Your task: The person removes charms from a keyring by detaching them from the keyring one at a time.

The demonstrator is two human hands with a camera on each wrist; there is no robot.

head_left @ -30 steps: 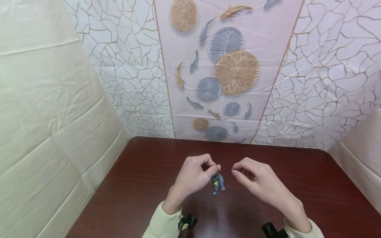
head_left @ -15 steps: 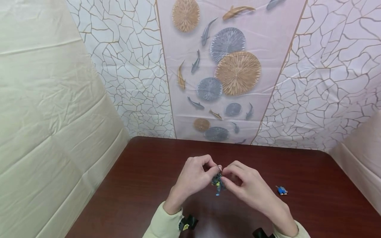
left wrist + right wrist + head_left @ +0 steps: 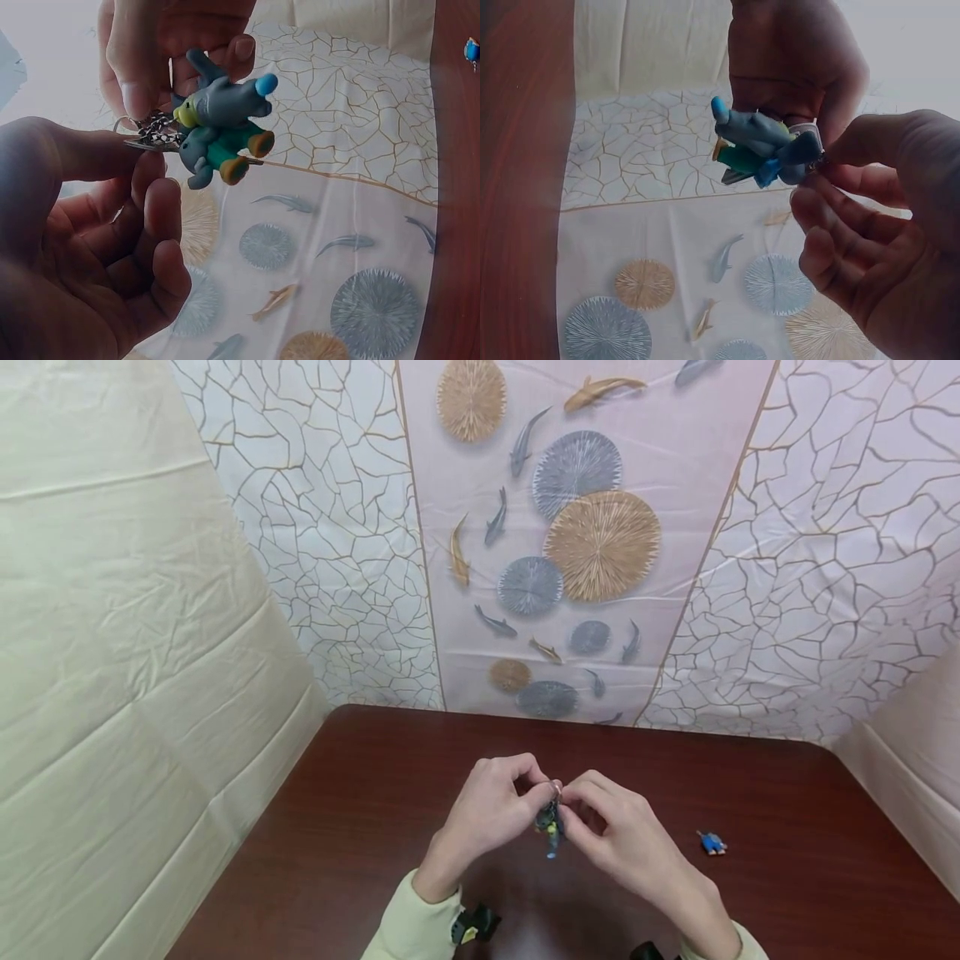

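In the head view my left hand [image 3: 483,810] and right hand [image 3: 626,827] meet over the table. Between them hangs a keychain bearing small rubbery figures [image 3: 221,109], grey and green with a blue tip, orange feet and a yellow patch. My left thumb and index finger pinch the keychain's metal ring at its top. The right thumb and index finger pinch the chain [image 3: 159,129] beside that ring. A bit of blue and a flat dark piece also show among the figures in the right wrist view. Fingertips partly hide the ring.
A small blue figure [image 3: 711,843] with a metal link lies on the dark red-brown table [image 3: 390,752], right of my right hand. Patterned cloth [image 3: 352,568] hangs behind the table, and a pale cloth [image 3: 150,693] slopes along the left side.
My right hand has moved left from beside the keychain and taken hold at its chain. The blue figure on the table has come into view. My left hand stays nearly still.
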